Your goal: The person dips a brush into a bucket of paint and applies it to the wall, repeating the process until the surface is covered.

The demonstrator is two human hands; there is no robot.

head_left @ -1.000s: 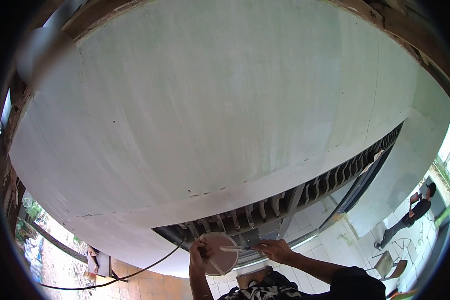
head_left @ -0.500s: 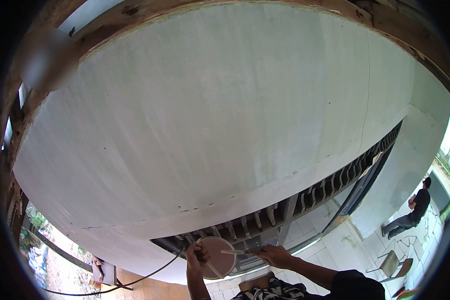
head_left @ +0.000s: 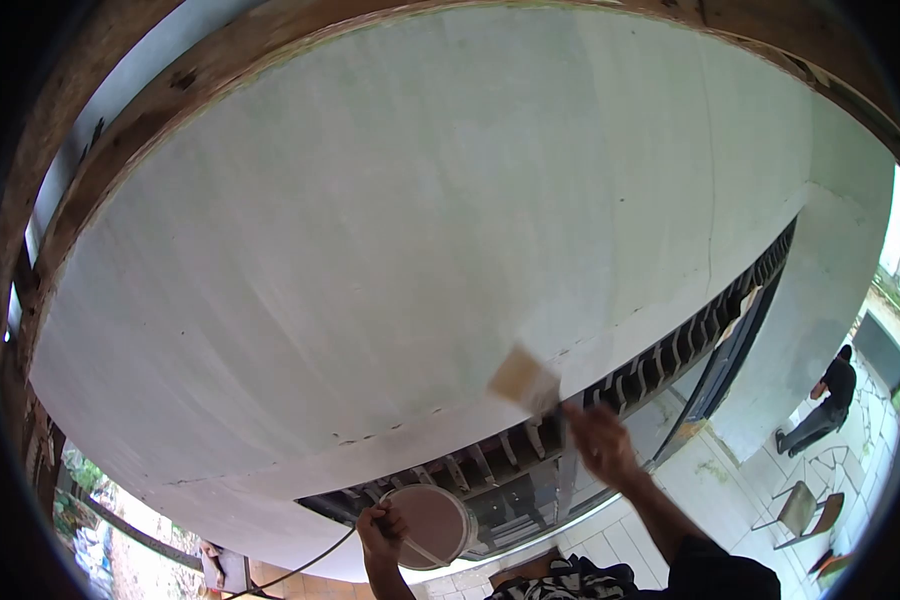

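My right hand (head_left: 602, 443) is closed around the handle of a wide flat paintbrush (head_left: 523, 379). The pale bristles are raised in front of the lower part of the whitish wall (head_left: 410, 220), slightly blurred by motion. Lower down, my left hand (head_left: 382, 528) is wrapped at the left edge of a round bucket (head_left: 432, 524), where its rim and handle come together. Pinkish-brown paint fills the view inside the bucket, and the bucket's mouth faces up toward me.
A barred window opening (head_left: 530, 440) runs below the wall. Wooden beams (head_left: 185, 85) border the top. A dark cable (head_left: 305, 565) passes near the left hand. At right, a person (head_left: 828, 400) in dark clothes stands beyond a chair (head_left: 798, 508). A small table (head_left: 235, 570) is at lower left.
My right hand has lifted the paintbrush from over the bucket, up and to the right, to the wall. My left hand stays on the bucket. The view has shifted slightly.
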